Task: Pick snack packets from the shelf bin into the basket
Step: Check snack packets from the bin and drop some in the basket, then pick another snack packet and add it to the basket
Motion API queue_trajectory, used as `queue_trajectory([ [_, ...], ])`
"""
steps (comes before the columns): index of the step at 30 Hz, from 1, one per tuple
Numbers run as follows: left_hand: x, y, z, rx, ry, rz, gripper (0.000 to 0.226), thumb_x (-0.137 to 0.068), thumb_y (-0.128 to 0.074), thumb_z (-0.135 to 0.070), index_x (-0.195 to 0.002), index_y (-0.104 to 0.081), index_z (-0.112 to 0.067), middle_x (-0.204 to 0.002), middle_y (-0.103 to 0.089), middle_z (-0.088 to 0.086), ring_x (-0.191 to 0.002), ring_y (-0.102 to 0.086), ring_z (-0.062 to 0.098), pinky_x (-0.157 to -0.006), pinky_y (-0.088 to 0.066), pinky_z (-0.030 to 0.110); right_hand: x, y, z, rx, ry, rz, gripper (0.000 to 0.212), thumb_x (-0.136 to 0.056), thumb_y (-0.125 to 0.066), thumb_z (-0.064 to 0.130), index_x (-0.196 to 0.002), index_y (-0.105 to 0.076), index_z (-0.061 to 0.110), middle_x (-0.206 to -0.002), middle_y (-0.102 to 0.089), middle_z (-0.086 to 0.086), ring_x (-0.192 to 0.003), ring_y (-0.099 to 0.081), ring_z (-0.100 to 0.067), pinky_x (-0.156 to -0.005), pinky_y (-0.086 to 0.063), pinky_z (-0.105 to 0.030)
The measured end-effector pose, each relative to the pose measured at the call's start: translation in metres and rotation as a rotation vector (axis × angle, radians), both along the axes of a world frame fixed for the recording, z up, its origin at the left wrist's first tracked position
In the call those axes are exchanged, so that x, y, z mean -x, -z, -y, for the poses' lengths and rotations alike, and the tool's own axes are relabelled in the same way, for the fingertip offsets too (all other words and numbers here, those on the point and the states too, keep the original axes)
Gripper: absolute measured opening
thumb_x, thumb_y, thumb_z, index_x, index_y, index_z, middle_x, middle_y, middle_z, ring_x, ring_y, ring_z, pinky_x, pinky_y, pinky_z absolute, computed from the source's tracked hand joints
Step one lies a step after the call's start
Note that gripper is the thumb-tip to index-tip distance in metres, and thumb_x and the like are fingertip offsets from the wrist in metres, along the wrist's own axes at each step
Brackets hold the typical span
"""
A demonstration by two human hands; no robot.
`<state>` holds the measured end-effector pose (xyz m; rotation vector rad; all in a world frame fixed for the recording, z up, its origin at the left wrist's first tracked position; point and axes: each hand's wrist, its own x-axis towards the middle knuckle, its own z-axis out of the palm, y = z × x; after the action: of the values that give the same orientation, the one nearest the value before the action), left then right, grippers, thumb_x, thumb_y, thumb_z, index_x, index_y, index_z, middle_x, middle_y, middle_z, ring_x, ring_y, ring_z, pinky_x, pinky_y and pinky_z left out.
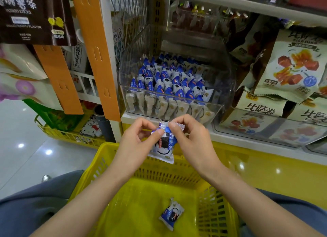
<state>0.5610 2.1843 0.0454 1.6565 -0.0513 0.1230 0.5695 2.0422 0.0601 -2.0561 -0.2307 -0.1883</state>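
A clear plastic shelf bin (224, 102) holds several blue-and-white snack packets (169, 84) standing in rows. In front of the bin, above the far rim of a yellow basket (109, 159), I hold one blue-and-white packet (163, 144) with both hands. My left hand (136, 141) pinches its upper left edge. My right hand (189, 136) pinches its top seam. A single packet (171, 214) of the same kind lies on the basket floor, near the right side.
Bags of pizza-roll snacks (292, 67) fill the shelf to the right of the bin. Orange hanging strips (95, 53) and a dark potato-stick bag (30, 15) hang at left. A low yellow wire rack (70, 136) stands on the tiled floor at left.
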Motion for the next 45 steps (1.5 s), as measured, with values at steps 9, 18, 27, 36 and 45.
queue_trajectory([
  [9,0.014,0.02,0.017,0.138,0.233,-0.305,0.021,-0.093,-0.048,-0.026,-0.098,-0.059,-0.008,-0.086,-0.07,0.0,-0.079,-0.065,0.004,-0.066,-0.05,0.015,0.01,0.017,0.013,-0.326,0.055,-0.372,0.014,-0.091,-0.056,0.018,-0.081,-0.062,0.011,-0.074,-0.067,-0.005,-0.062,-0.064,-0.007,-0.056,-0.053,-0.024],
  [18,0.035,0.077,0.051,0.052,0.314,-0.439,0.01,-0.094,-0.05,-0.017,-0.096,-0.054,-0.008,-0.084,-0.063,0.005,-0.076,-0.057,0.011,-0.067,-0.043,0.015,0.041,0.067,0.065,-0.231,0.03,-0.514,0.012,-0.092,-0.053,0.011,-0.082,-0.057,0.016,-0.08,-0.063,-0.004,-0.067,-0.061,-0.006,-0.058,-0.051,-0.016],
  [27,0.07,0.186,0.082,-0.026,0.227,-0.771,0.008,-0.093,-0.051,-0.01,-0.098,-0.052,-0.004,-0.088,-0.059,0.007,-0.067,-0.061,0.01,-0.052,-0.049,0.015,0.069,0.158,0.132,0.435,0.367,-0.319,0.042,-0.096,-0.046,0.021,-0.133,-0.039,0.003,-0.129,-0.044,-0.016,-0.119,-0.04,-0.028,-0.098,-0.029,-0.029],
  [36,0.037,0.275,0.064,-0.366,0.043,-0.896,0.043,-0.085,-0.062,-0.001,-0.121,-0.042,0.011,-0.121,-0.054,0.025,-0.109,-0.055,0.036,-0.082,-0.045,0.04,0.07,0.188,0.134,0.367,0.478,-0.252,0.049,-0.097,-0.04,0.028,-0.142,-0.03,0.009,-0.138,-0.038,-0.008,-0.128,-0.03,-0.018,-0.102,-0.021,-0.021],
  [45,0.033,0.325,0.047,-0.633,0.12,-0.936,0.034,-0.087,-0.059,-0.003,-0.117,-0.047,0.008,-0.118,-0.056,0.027,-0.107,-0.056,0.037,-0.071,-0.043,0.035,0.07,0.188,0.132,0.405,0.477,-0.205,0.051,-0.095,-0.049,0.022,-0.141,-0.034,0.008,-0.133,-0.044,-0.01,-0.122,-0.041,-0.021,-0.095,-0.032,-0.023],
])
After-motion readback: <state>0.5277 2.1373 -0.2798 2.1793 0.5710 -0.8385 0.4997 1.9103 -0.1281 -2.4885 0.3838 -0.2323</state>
